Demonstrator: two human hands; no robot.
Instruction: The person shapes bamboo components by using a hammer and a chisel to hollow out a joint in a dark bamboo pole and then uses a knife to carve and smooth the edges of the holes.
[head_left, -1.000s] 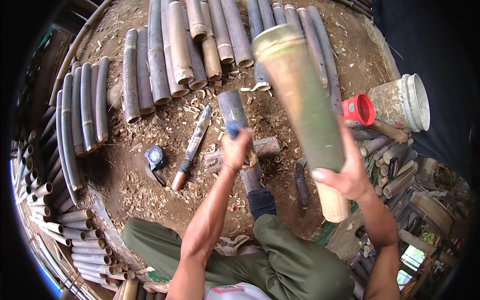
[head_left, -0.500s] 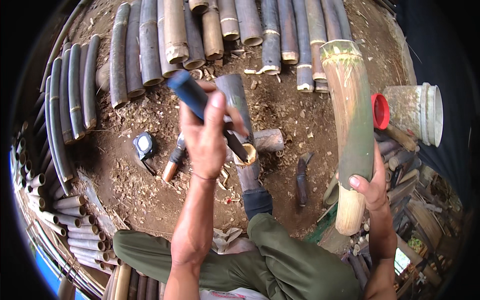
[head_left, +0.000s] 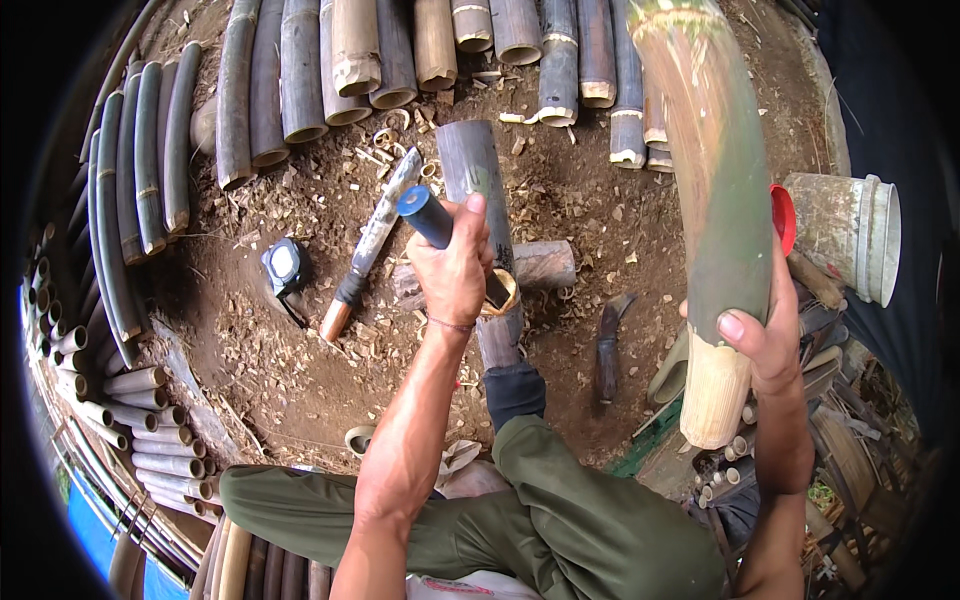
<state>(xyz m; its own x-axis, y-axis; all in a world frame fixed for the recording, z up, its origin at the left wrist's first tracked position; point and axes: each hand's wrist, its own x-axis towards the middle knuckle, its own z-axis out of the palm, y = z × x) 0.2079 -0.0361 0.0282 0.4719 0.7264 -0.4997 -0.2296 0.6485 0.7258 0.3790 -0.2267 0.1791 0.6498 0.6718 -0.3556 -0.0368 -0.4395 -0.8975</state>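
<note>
My left hand (head_left: 450, 265) is closed around a blue-handled chisel (head_left: 425, 215), its round butt tilted up towards me. The chisel's dark blade reaches into the open near end of a grey bamboo tube (head_left: 468, 160). This tube lies lengthwise in front of me, across a short bamboo piece (head_left: 545, 264). On the right, my right hand (head_left: 765, 335) grips a thick bamboo mallet (head_left: 715, 170) just above its pale, shaved-down lower end. The mallet stands nearly upright, clear of the chisel, its top cut off by the picture's upper edge.
A large knife (head_left: 380, 225) and a tape measure (head_left: 285, 265) lie on the chip-strewn soil at left. A curved knife (head_left: 608, 345) lies right of the tube. Rows of bamboo tubes (head_left: 300, 70) line the far side. A white bucket (head_left: 835, 235) lies tipped at right.
My left hand has moved right and slightly down, with the chisel now steeper; the large knife's blade has come into sight. My right hand has brought the mallet closer and a little higher.
</note>
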